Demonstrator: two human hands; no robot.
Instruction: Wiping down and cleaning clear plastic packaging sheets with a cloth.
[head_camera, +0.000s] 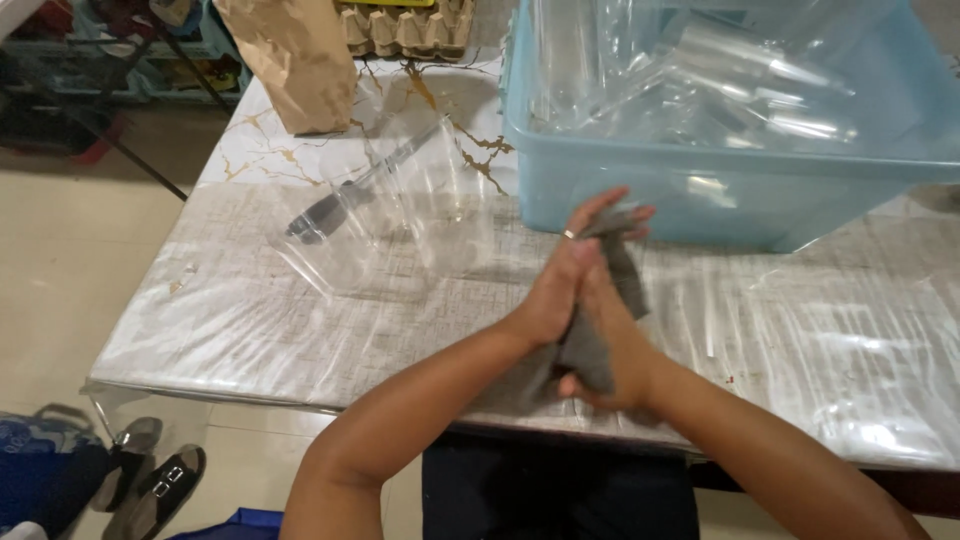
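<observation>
My two hands press together over the table's front part with a grey cloth (592, 352) squeezed flat between the palms. My left hand (566, 275) lies on top with its fingers stretched toward the blue bin; a ring shows on one finger. My right hand (612, 350) is beneath it, and the cloth's ends stick out above the fingertips and below the palm. Left of my hands, a clear plastic sleeve (400, 215) with a dark-handled tool (330, 208) in it lies on the table.
A light blue plastic bin (700, 190) full of clear plastic wrapping stands at the back right. A brown paper bag (298, 62) and an egg carton (405, 28) are at the back. The table (220, 310) has a clear plastic cover. Shoes (150, 470) lie on the floor at left.
</observation>
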